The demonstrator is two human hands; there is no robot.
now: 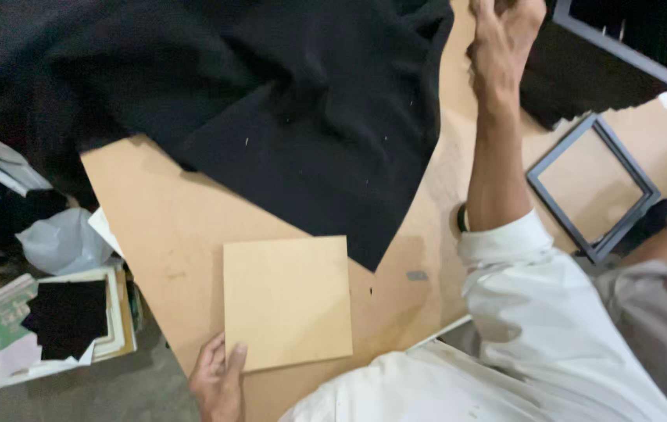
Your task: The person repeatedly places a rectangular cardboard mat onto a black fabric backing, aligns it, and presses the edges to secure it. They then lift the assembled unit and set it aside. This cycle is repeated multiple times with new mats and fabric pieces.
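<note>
Step in hand looks like laying out: left hand (218, 383) pins 1 square tan board (287, 303), lower centre of worktop (163, 227); right hand (503, 39), top right, fingers closed on black fabric (310, 109). Next: likely needs fabric pulled flat.

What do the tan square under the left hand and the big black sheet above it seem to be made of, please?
The tan square looks like thin fibreboard or stiff card: flat, matte, with crisp straight edges. The black sheet seems to be soft cloth, perhaps felt or velvet: it drapes in folds, has a dull finish and carries pale lint specks. The left hand touches the square's corner.
</note>
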